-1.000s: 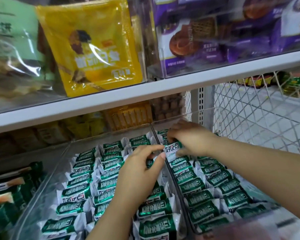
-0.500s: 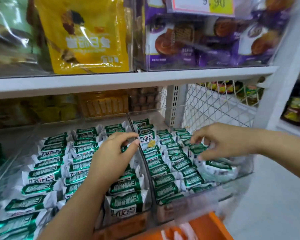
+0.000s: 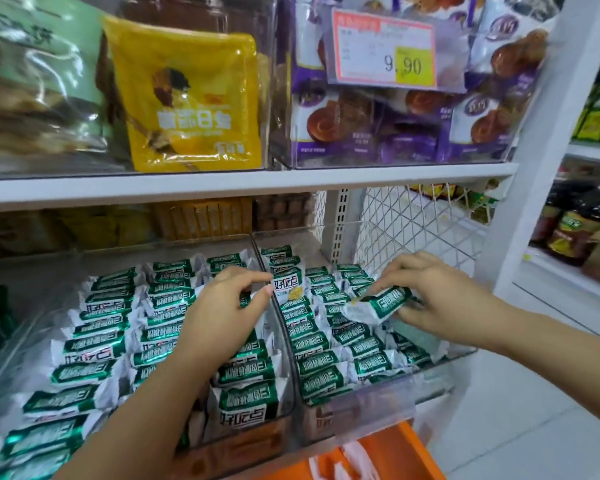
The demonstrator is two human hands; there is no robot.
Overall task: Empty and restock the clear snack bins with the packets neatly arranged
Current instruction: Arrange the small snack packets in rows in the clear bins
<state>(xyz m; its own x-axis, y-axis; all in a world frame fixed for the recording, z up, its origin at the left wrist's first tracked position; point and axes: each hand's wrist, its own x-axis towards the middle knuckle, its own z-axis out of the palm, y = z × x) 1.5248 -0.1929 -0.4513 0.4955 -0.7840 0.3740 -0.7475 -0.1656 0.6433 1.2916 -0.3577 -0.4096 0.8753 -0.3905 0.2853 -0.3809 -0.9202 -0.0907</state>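
Two clear snack bins sit side by side on the lower shelf, the left bin (image 3: pixel 25 344) and the right bin (image 3: pixel 371 407), both filled with rows of green-and-white packets (image 3: pixel 104 303). My right hand (image 3: pixel 437 296) pinches one green packet (image 3: pixel 383 303) lifted above the right bin's back rows. My left hand (image 3: pixel 222 313) hovers over the right side of the left bin, fingers curled with thumb and forefinger close together near the divider; nothing visible between them. One packet (image 3: pixel 290 285) stands upright at the back of the right bin.
Above, a white shelf (image 3: pixel 243 185) carries clear bins with a yellow bag (image 3: pixel 187 102) and purple pastry packs (image 3: pixel 388 129) behind a 9.90 price tag (image 3: pixel 383 50). A white wire mesh panel (image 3: pixel 413 223) bounds the right bin. An orange crate (image 3: pixel 388 455) sits below. Bottles (image 3: pixel 582 226) stand far right.
My right hand has moved from the back of the right bin toward its right side and lifted one green packet. My left hand stayed over the left bin. The camera view shifted right.
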